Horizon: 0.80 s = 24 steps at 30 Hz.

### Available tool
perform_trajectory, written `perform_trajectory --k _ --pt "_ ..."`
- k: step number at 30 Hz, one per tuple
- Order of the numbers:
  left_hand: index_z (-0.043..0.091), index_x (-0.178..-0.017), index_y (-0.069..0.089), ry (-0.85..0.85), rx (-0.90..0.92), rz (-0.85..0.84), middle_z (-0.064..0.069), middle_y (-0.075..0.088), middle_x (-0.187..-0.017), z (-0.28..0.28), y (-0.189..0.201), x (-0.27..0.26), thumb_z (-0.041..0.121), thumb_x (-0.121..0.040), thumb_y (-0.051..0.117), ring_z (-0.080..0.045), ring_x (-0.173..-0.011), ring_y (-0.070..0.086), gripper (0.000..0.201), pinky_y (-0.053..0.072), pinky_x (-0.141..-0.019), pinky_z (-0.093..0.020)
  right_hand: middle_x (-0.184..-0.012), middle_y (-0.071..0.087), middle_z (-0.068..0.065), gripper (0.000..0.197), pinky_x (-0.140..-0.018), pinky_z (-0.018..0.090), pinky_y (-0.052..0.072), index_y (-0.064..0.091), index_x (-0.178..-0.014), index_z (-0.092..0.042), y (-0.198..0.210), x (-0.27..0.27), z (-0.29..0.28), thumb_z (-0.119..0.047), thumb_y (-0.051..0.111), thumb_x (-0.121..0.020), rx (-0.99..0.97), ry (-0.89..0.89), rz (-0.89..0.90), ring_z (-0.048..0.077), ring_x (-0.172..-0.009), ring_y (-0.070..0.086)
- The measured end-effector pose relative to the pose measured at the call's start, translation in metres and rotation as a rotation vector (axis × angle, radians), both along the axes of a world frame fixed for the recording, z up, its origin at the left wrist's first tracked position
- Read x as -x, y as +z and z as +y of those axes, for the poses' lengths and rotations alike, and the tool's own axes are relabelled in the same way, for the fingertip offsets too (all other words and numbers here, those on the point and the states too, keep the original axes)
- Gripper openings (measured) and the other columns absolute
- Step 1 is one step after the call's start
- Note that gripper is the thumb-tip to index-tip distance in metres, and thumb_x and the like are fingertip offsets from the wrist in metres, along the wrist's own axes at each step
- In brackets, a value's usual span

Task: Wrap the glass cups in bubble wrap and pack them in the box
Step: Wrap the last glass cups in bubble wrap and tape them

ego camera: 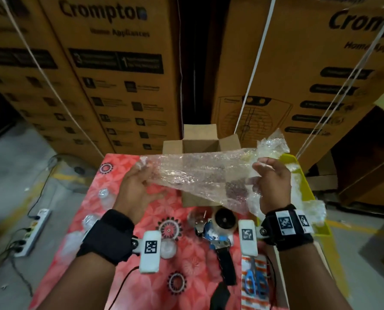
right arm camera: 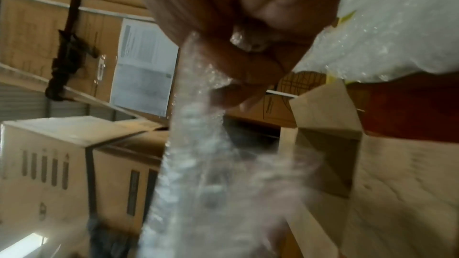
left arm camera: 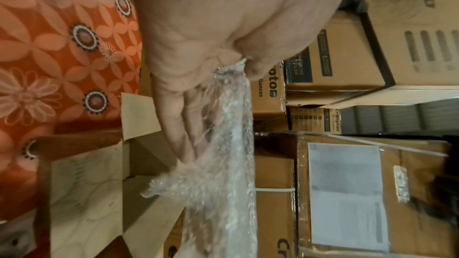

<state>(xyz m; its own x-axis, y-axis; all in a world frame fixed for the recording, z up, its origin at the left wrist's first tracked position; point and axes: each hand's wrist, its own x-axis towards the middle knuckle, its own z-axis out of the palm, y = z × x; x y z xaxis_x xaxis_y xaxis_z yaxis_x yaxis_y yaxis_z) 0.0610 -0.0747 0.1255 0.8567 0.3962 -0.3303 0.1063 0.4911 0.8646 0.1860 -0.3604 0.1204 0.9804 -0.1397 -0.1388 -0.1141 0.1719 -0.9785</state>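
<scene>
A clear sheet of bubble wrap (ego camera: pixel 205 173) is stretched across the centre of the head view, held above the table between both hands. The left hand (ego camera: pixel 137 186) pinches the sheet's left end with the thumb, its fingers (left arm camera: pixel 183 125) extended along the film. The right hand (ego camera: pixel 274 184) grips the right end, fingers (right arm camera: pixel 250 70) curled round the bunched film. Directly behind the sheet, at centre frame, stands the small open brown cardboard box (ego camera: pixel 200 144) with flaps raised; the sheet covers its lower part. Several clear glass cups (ego camera: pixel 102 194) stand along the left edge of the red floral tablecloth (ego camera: pixel 186 260), partly hidden by the left wrist strap; their exact number cannot be determined. At lower centre lies a blue and black tape dispenser (ego camera: pixel 220 233) with a roll of tape. Blue-handled scissors (ego camera: pixel 255 283) lie on a patterned card at lower right. A yellow plastic tray (ego camera: pixel 303 175) holding further bubble wrap occupies the right edge of the table, behind the right hand. Large brown printed cartons (ego camera: pixel 110 74) fill the upper frame. A white power strip (ego camera: pixel 33 231) lies on the floor at left.
</scene>
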Motion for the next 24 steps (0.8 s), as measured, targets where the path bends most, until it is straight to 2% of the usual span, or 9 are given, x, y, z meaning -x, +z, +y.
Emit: perform_trajectory --k 4,7,9,13,16,18,20,21,24 --pt "0.011 -0.137 0.047 0.009 0.185 -0.020 -0.021 0.057 -0.107 0.003 0.005 0.005 0.043 -0.108 0.057 -0.047 -0.105 0.056 0.044 0.058 -0.084 -0.069 -0.070 0.063 0.009 0.007 -0.043 0.024 0.042 0.051 -0.104 -0.020 -0.004 0.028 0.016 -0.020 0.055 -0.110 -0.004 0.153 -0.015 0.021 -0.051 0.062" --pt "0.000 -0.161 0.018 0.016 0.057 0.036 -0.028 0.056 -0.118 0.008 -0.002 0.008 0.031 -0.084 0.092 -0.043 -0.107 0.061 0.111 0.064 -0.080 -0.057 -0.073 0.058 0.015 0.006 -0.054 0.028 0.038 0.060 -0.103 -0.020 -0.027 0.035 0.022 -0.023 0.063 -0.106 -0.084 0.225 0.106 0.021 -0.056 0.050" --pt "0.019 -0.168 -0.004 0.012 0.013 0.040 -0.024 0.052 -0.147 0.013 -0.008 0.013 0.016 -0.065 0.100 -0.029 -0.110 0.074 0.146 0.063 -0.077 -0.045 -0.079 0.053 0.020 0.019 -0.058 0.030 0.036 0.063 -0.110 -0.012 -0.038 0.036 0.020 -0.019 0.075 -0.096 -0.207 0.281 0.234 0.019 -0.061 0.045" --pt "0.060 -0.149 0.028 0.016 -0.135 -0.014 -0.016 0.027 -0.167 0.024 -0.014 0.022 -0.011 -0.087 0.076 -0.035 -0.111 0.075 0.106 0.062 -0.078 -0.050 -0.082 0.062 0.023 0.044 -0.046 0.022 0.041 0.061 -0.126 -0.001 -0.047 0.047 0.002 -0.009 0.082 -0.087 -0.008 0.459 0.276 0.020 -0.053 0.051" --pt "0.059 -0.151 0.025 -0.021 -0.213 0.019 0.003 0.011 -0.172 0.025 -0.011 0.026 -0.012 -0.100 0.061 -0.025 -0.105 0.075 0.095 0.065 -0.071 -0.049 -0.101 0.076 0.023 0.079 -0.062 0.032 0.057 0.058 -0.134 -0.007 -0.046 0.065 -0.005 -0.016 0.098 -0.067 0.097 0.630 0.308 0.029 -0.074 0.072" --pt "0.054 -0.152 0.018 -0.040 -0.232 0.037 -0.013 0.022 -0.170 0.021 -0.008 0.025 -0.005 -0.104 0.059 -0.009 -0.075 0.069 0.086 0.065 -0.068 -0.047 -0.124 0.072 0.024 0.101 -0.068 0.038 0.061 0.044 -0.148 -0.027 -0.048 0.070 -0.002 -0.023 0.098 -0.063 0.063 0.637 0.321 0.037 -0.093 0.072" --pt "0.049 -0.154 0.012 -0.039 -0.236 0.065 -0.018 0.028 -0.163 0.016 -0.003 0.021 -0.006 -0.105 0.057 -0.009 -0.057 0.065 0.086 0.065 -0.062 -0.040 -0.158 0.049 0.013 0.119 -0.099 0.057 0.057 0.022 -0.153 -0.057 -0.043 0.075 0.003 -0.039 0.098 -0.063 0.222 0.710 0.143 0.036 -0.132 0.060" --pt "0.048 -0.159 0.005 -0.024 -0.217 0.080 -0.017 0.023 -0.167 0.014 -0.001 0.019 -0.008 -0.104 0.056 -0.008 -0.057 0.070 0.093 0.065 -0.061 -0.037 -0.172 0.024 0.003 0.139 -0.114 0.064 0.042 0.005 -0.156 -0.062 -0.035 0.078 0.006 -0.056 0.100 -0.054 0.428 0.785 0.006 0.033 -0.151 0.038" --pt "0.042 -0.163 -0.007 0.042 -0.052 0.093 -0.029 0.039 -0.157 0.009 0.005 0.010 -0.014 -0.103 0.053 -0.013 -0.061 0.075 0.101 0.060 -0.049 -0.028 -0.169 -0.033 -0.010 0.177 -0.123 0.067 0.007 -0.026 -0.159 -0.049 -0.015 0.088 0.015 -0.093 0.084 -0.026 1.090 0.829 -0.410 0.029 -0.161 -0.014"
